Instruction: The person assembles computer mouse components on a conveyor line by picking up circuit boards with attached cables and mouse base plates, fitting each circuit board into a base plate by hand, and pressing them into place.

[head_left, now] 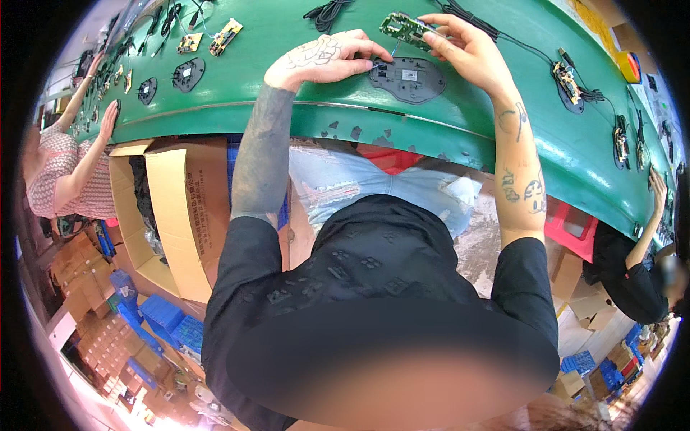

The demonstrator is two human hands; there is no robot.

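A green circuit board (405,31) is tilted up above the table, gripped at its right end between the thumb and fingers of my right hand (467,50). Below it a black plastic mouse base (408,80) lies flat on the green table, with a pale label in its middle. My left hand (327,59) reaches over the base's upper left end, thumb and forefinger nearly together there. Whatever small piece they pinch is too small to tell. A thin wire (395,49) shows between the board and the base, beside the left fingertips.
Left on the green table (251,108) lie two more black bases (188,74) and small yellowish boards (226,37). Coiled black cables (327,13) lie at the back; a base with a board (566,85) is at right. Co-workers' hands (108,121) rest at both sides. An open carton (180,215) stands below.
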